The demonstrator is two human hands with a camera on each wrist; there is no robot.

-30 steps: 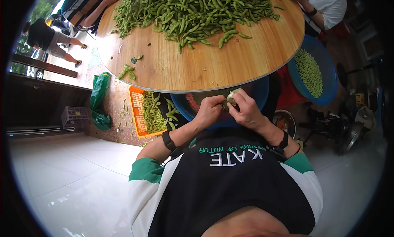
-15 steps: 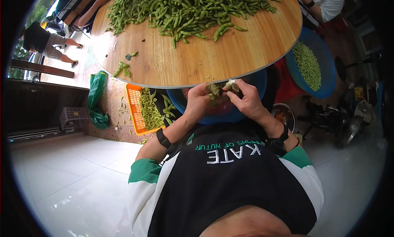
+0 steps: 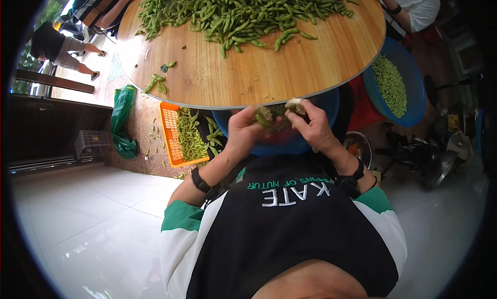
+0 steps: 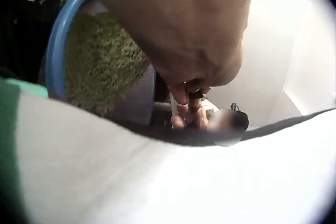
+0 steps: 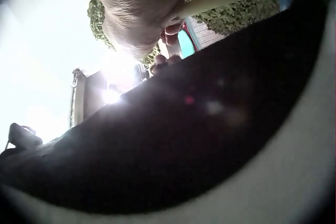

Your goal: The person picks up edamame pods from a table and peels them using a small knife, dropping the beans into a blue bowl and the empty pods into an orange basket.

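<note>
Table (image 3: 217, 81) (part-hiding blue basin (image 3: 284, 147)), pods (image 3: 248, 19), orange crate (image 3: 168, 125)

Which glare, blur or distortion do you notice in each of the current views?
Head view: fisheye curving, black corners, pale reflection on the left side of the wooden table; left wrist view: soft detail inside the blue basin, washed-out white clothing; right wrist view: strong glare beside the right hand.

The worktop (image 3: 217, 79) blocks the way just ahead of left grip (image 3: 247, 124) and right grip (image 3: 315, 127). Beneath them the blue basin (image 3: 290, 146) opens; close behind stands the shirt front (image 3: 290, 226).
</note>
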